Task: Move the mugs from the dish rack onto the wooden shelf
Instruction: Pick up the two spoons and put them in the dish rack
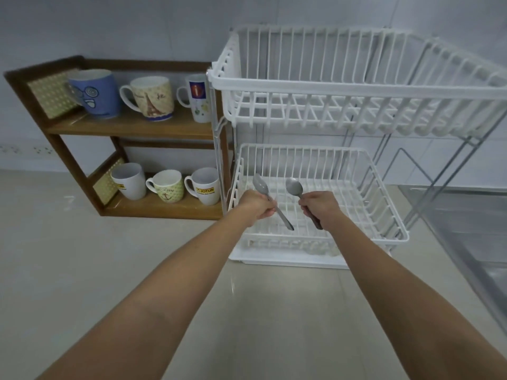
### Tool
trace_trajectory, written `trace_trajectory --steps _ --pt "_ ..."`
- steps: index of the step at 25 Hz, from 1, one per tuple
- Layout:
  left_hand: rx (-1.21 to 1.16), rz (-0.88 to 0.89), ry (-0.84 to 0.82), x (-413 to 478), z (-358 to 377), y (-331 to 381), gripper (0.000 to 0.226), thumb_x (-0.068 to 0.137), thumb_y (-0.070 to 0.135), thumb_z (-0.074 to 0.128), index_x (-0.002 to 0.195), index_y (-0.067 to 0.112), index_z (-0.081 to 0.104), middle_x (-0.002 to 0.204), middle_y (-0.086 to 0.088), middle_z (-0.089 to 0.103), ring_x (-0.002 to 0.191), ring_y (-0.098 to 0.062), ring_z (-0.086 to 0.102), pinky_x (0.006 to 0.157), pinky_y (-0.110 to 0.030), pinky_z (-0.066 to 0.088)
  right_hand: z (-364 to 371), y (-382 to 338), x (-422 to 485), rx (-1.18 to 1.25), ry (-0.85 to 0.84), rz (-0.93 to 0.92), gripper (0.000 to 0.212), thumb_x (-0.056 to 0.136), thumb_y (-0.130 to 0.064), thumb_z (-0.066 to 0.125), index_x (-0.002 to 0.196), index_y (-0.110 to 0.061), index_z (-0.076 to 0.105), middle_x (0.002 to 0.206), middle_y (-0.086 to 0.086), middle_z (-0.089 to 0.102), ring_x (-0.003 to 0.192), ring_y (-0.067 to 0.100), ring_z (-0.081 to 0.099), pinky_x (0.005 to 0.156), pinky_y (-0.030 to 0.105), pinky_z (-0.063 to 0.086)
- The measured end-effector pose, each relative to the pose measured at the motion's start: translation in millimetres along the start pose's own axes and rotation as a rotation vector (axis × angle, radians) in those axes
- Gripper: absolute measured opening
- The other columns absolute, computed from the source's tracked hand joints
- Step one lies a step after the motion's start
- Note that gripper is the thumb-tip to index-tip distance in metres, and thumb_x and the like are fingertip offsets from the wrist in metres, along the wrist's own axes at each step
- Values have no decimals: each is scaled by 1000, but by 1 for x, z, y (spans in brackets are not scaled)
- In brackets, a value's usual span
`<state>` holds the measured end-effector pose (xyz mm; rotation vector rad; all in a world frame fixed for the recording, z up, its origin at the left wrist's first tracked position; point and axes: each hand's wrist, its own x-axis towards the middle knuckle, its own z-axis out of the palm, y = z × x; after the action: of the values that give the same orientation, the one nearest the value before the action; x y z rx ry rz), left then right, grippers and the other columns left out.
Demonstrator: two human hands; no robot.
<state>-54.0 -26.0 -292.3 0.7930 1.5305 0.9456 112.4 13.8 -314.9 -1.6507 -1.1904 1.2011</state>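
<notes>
The wooden shelf [129, 127] stands left of the white two-tier dish rack [356, 91]. Its upper board carries a blue mug [94, 93], an Eiffel-tower mug [152, 98] and a tall white mug [198, 97]. On the lower board stand a white mug [129, 181], a green-patterned mug [166, 185] and a white logo mug [205, 185]. No mug shows in either rack basket. Over the lower basket [384, 209], my left hand [256, 205] is shut on a metal spoon [260, 185], and my right hand [319, 205] is shut on a second spoon [294, 186].
A steel sink [472, 237] lies to the right of the rack. The pale countertop [82, 256] spreads in front of the shelf and rack. A white tiled wall [137, 28] stands behind everything.
</notes>
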Motion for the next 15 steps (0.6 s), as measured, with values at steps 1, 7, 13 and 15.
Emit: trace_trajectory --steps 1,7,13,15 --pt "21 -14 28 9 7 -8 17 86 -4 65 73 4 57 78 -11 62 59 -13 62 58 -19 57 2 4 5 -65 16 -9 8 81 3 65 85 5 73 62 12 60 52 20 54 60 29 50" --pt "60 -83 85 41 27 -25 13 85 -6 64 98 -5 60 78 -13 60 60 -19 62 74 -31 59 14 17 26 -334 -17 -117 20 81 1 57 92 1 74 73 15 63 66 22 55 61 30 45" --pt "60 -40 69 44 25 -27 25 84 -10 65 66 5 55 74 -9 58 60 -18 62 53 -20 59 30 20 32 -548 -20 -263 24 87 -4 60 107 -7 72 110 12 72 103 27 64 82 24 45" --pt "89 -59 96 44 26 -28 28 82 -9 68 63 6 54 71 -9 60 60 -20 64 70 -30 61 32 19 32 -602 5 -276 21 86 -5 60 101 -6 74 103 14 74 98 28 65 81 28 49"
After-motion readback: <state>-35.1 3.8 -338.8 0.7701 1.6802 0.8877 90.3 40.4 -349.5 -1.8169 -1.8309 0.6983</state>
